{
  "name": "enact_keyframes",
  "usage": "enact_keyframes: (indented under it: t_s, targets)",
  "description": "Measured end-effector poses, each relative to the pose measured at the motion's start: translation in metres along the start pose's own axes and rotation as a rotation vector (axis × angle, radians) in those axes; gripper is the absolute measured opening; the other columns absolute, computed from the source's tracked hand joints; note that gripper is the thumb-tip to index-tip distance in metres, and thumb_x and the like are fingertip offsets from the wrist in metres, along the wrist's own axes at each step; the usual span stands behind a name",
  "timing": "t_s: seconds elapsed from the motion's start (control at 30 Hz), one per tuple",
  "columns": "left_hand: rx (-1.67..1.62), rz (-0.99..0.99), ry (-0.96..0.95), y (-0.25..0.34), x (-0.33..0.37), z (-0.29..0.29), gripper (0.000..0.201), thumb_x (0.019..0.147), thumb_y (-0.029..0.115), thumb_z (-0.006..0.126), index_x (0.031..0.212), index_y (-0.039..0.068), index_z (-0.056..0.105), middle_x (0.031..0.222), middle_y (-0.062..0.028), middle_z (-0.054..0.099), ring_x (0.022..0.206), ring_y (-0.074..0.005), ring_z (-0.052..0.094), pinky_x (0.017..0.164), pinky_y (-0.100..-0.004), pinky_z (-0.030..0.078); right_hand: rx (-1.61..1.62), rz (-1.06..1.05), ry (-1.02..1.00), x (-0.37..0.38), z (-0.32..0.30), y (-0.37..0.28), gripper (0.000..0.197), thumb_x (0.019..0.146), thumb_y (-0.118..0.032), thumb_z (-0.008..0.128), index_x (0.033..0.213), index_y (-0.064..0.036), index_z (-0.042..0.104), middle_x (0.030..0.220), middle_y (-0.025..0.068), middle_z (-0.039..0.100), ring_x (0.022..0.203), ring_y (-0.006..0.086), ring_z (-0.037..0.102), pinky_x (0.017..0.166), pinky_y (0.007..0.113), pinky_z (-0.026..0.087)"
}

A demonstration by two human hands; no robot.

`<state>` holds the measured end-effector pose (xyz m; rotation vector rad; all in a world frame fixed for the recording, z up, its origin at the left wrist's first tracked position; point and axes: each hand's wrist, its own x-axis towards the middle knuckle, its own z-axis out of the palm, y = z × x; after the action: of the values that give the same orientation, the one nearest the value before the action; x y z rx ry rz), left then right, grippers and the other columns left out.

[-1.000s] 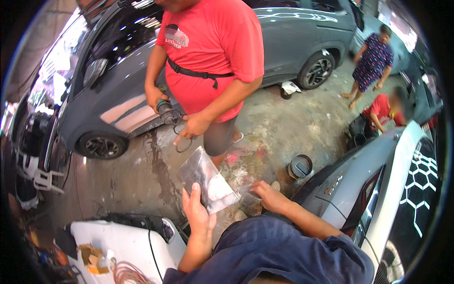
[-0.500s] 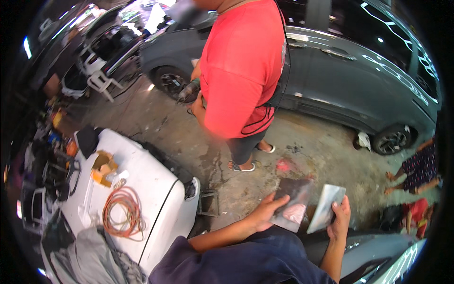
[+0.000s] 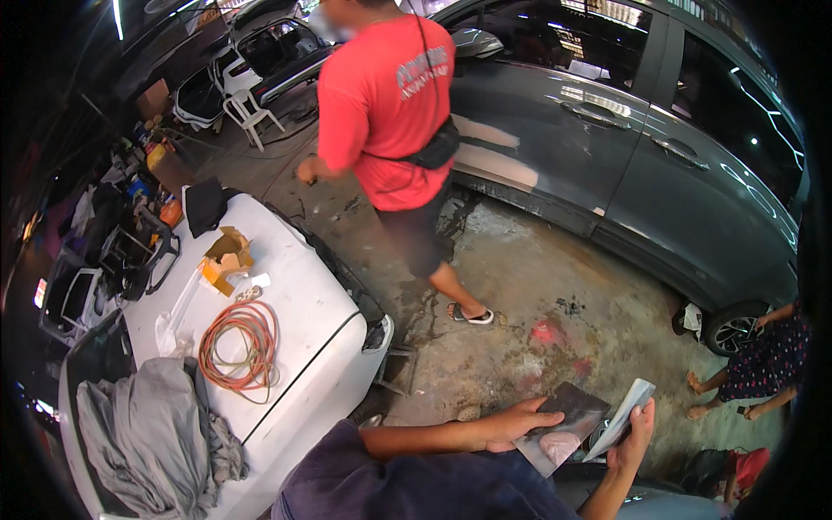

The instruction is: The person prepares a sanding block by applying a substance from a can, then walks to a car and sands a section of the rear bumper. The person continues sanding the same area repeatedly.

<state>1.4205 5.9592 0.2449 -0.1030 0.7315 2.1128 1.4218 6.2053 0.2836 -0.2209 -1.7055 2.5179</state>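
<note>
My left hand (image 3: 513,423) grips the edge of a flat dark-grey sheet (image 3: 574,407), thumb on top and fingers underneath. A pinkish patch, like paste, lies on the sheet's near part (image 3: 559,446). My right hand (image 3: 634,438) holds a thin, pale grey-white flat plate (image 3: 620,422), tilted on edge close to the sheet's right side. The two pieces almost meet; I cannot tell whether they touch. Both are held low in front of my body, above the concrete floor.
A white car hood (image 3: 299,303) at left bears a coiled orange hose (image 3: 238,347), a torn carton (image 3: 227,260) and a grey cloth (image 3: 152,433). A person in a red shirt (image 3: 386,113) walks beside a grey car (image 3: 555,130) with pale door patches. Others are at the right.
The person in red has turned and walked left, uncovering the car's pale-patched door. My right hand's plate has turned more edge-on and come nearer the dark sheet. The view has shifted.
</note>
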Motion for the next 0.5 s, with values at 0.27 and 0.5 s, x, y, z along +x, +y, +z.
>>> enact_keyframes:
  t_s: [0.27, 0.5]
  targets:
    - [-0.041, 0.014, 0.057, -0.003, -0.009, 0.009, 0.05, 0.1, 0.026, 0.064, 0.143, 0.008, 0.046, 0.126, -0.0028, 0.061, 0.11, -0.0126, 0.06, 0.093, -0.0305, 0.051, -0.054, 0.049, -0.031, 0.001, 0.003, 0.005, 0.037, 0.088, -0.021, 0.074, 0.114, -0.0051, 0.053, 0.102, 0.0038, 0.064, 0.091, 0.0121, 0.059, 0.083, 0.028, 0.048]
    - [-0.093, 0.127, 0.064, 0.015, -0.024, 0.01, 0.05, 0.099, 0.022, 0.064, 0.143, 0.008, 0.045, 0.127, -0.0055, 0.061, 0.112, -0.0162, 0.061, 0.093, -0.0334, 0.053, -0.118, 0.19, -0.17, -0.002, 0.005, 0.007, 0.033, 0.087, -0.015, 0.072, 0.112, -0.0026, 0.054, 0.102, 0.0053, 0.065, 0.089, 0.0122, 0.061, 0.084, 0.028, 0.049]
